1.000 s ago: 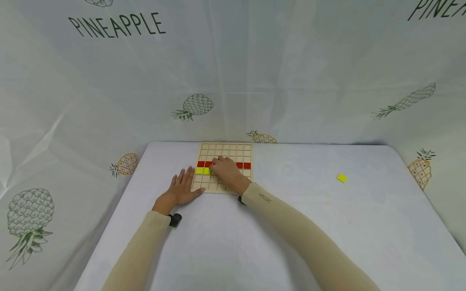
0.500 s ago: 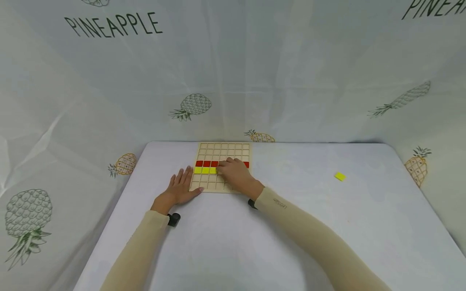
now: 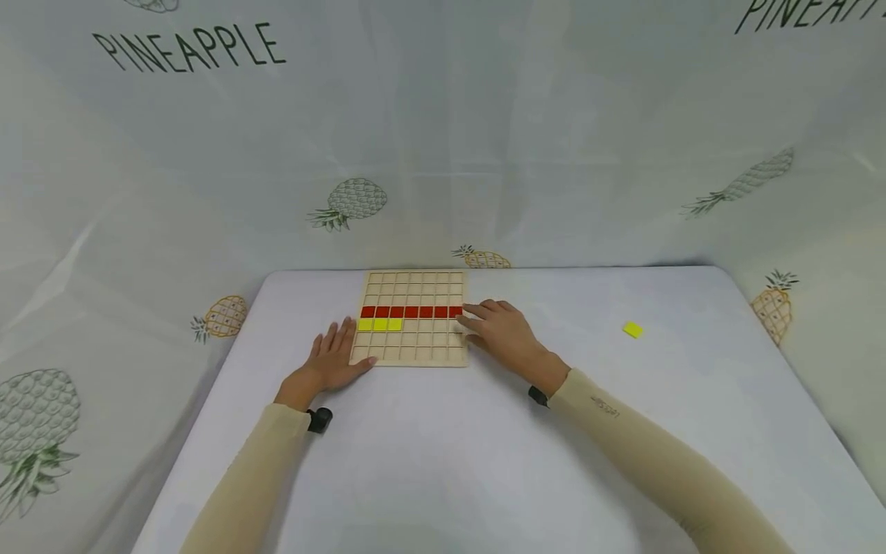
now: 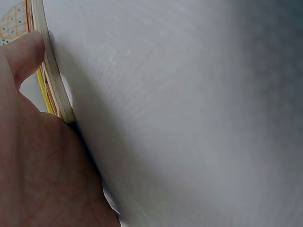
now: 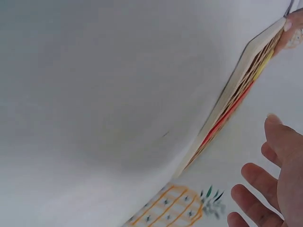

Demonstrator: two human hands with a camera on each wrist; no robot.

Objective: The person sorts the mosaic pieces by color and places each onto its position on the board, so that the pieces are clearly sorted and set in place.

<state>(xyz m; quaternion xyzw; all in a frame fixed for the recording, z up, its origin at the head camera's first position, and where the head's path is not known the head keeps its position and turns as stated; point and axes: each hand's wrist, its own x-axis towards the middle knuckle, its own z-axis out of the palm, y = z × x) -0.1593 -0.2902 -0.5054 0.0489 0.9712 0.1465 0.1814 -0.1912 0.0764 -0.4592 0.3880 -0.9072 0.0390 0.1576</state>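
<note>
A pale wooden grid board (image 3: 432, 350) lies near the table's far edge in the head view. One of its rows is filled with red tiles (image 3: 411, 312). Just below that row, three yellow tiles (image 3: 380, 325) sit side by side at the left end. My left hand (image 3: 331, 365) rests flat at the board's left side, its thumb on the near left corner; the left wrist view shows the thumb (image 4: 29, 54) against the board's edge. At the board's right edge hovers my right hand (image 3: 508, 338), fingers spread and loosely bent, holding nothing.
A single yellow tile (image 3: 633, 329) lies on the white table (image 3: 443, 462) to the right of my right hand. Behind the table hangs a pale cloth (image 3: 415, 115) printed with pineapples.
My right hand has moved right from the middle of the board to its right edge, uncovering the red row. A third yellow tile shows beside the first two. My left hand stays put.
</note>
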